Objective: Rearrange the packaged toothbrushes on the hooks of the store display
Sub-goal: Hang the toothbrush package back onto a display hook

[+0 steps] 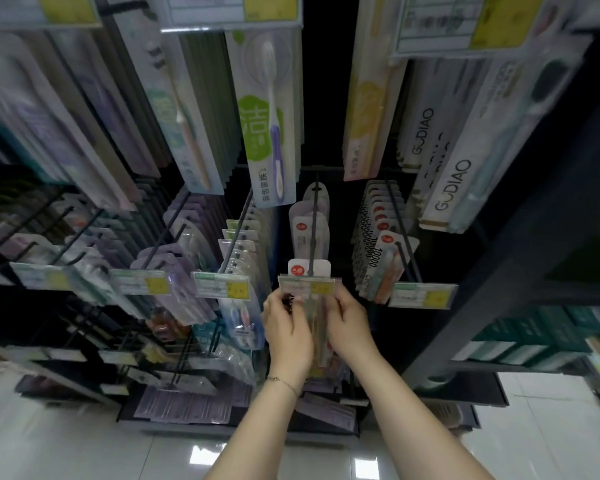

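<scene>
A packaged toothbrush hangs at the front end of a black hook in the middle row, just under a price tag. My left hand grips its left edge and my right hand grips its right edge. The pack's white card top with a red dot shows above the tag. Two more packs of the same kind hang further back on that hook.
Neighbouring hooks carry many packs: purple ones to the left, "10000" packs to the right, long GODIAO boxes upper right, a green-labelled toothbrush pack above. Shelf frame post on the right. Glossy white floor below.
</scene>
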